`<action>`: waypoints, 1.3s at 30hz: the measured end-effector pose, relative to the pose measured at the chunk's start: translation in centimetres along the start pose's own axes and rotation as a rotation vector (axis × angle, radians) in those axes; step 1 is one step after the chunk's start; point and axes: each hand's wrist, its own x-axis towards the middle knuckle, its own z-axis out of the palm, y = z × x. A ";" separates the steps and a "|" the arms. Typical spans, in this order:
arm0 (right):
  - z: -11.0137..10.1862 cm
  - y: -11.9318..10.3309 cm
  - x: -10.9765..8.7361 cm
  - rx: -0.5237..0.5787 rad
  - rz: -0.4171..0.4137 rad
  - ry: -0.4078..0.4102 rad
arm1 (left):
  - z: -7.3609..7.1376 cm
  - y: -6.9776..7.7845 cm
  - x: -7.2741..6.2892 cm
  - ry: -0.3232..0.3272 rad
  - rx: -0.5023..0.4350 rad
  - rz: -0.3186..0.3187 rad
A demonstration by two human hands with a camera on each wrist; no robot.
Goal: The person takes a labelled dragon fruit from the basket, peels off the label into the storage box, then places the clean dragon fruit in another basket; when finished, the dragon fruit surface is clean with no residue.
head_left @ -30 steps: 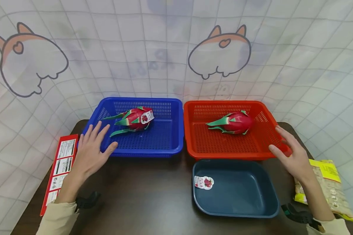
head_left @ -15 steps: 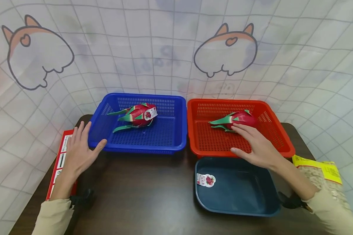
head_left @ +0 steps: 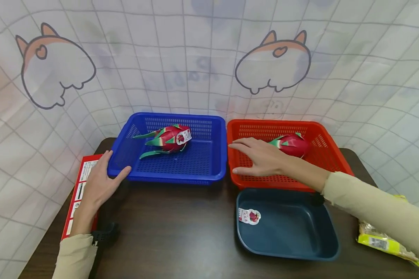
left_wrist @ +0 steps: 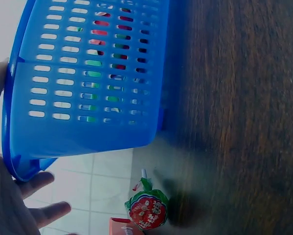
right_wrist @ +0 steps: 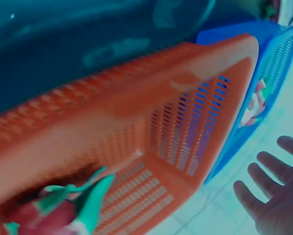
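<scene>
My left hand lies at the front left corner of the blue basket, its fingers fairly straight beside the rim. In the left wrist view, its fingers show just past that rim; whether they press on it I cannot tell. A red dragon fruit with green tips and a paper label lies in this basket. Over the left part of the red basket hovers my right hand, fingers spread and holding nothing. Behind my right forearm, a second dragon fruit is partly covered.
A dark blue tray with a fruit sticker stands before the red basket. A red box lies at the left, a yellow-edged bag at the right. Beyond the blue basket is a round green-and-red wrapped item.
My right hand has swung left from the red basket's right edge, across its dragon fruit, to its left side. The left hand has drawn back slightly toward the blue basket's corner.
</scene>
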 end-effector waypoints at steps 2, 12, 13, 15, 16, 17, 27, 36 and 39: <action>-0.1 -0.6 1.7 -0.028 -0.014 -0.041 | 0.1 0.0 0.0 -0.016 -0.002 -0.002; 0.6 -4.1 8.9 -0.174 -0.085 -0.209 | -0.3 -0.2 -0.3 -0.024 0.032 -0.001; 0.6 -4.5 9.7 -0.185 -0.081 -0.221 | -0.4 -0.2 -0.3 -0.024 0.036 -0.001; 0.5 -5.2 11.2 -0.192 -0.065 -0.235 | -0.6 -0.2 -0.5 -0.023 0.045 -0.004; 0.5 -5.4 11.9 -0.191 -0.056 -0.238 | -0.6 -0.2 -0.5 -0.024 0.049 -0.004; 0.5 -5.6 12.7 -0.182 -0.048 -0.240 | -0.6 -0.2 -0.6 -0.023 0.052 -0.005; 1.7 -5.1 19.5 0.032 0.012 -0.234 | -0.3 -0.3 -0.8 -0.027 0.061 -0.015; 4.5 -3.4 22.2 0.473 0.046 -0.145 | -0.1 -0.3 -0.3 -0.027 0.050 -0.009; 5.4 -3.2 22.4 0.543 0.070 -0.112 | 0.0 -0.3 -0.2 -0.023 0.053 -0.005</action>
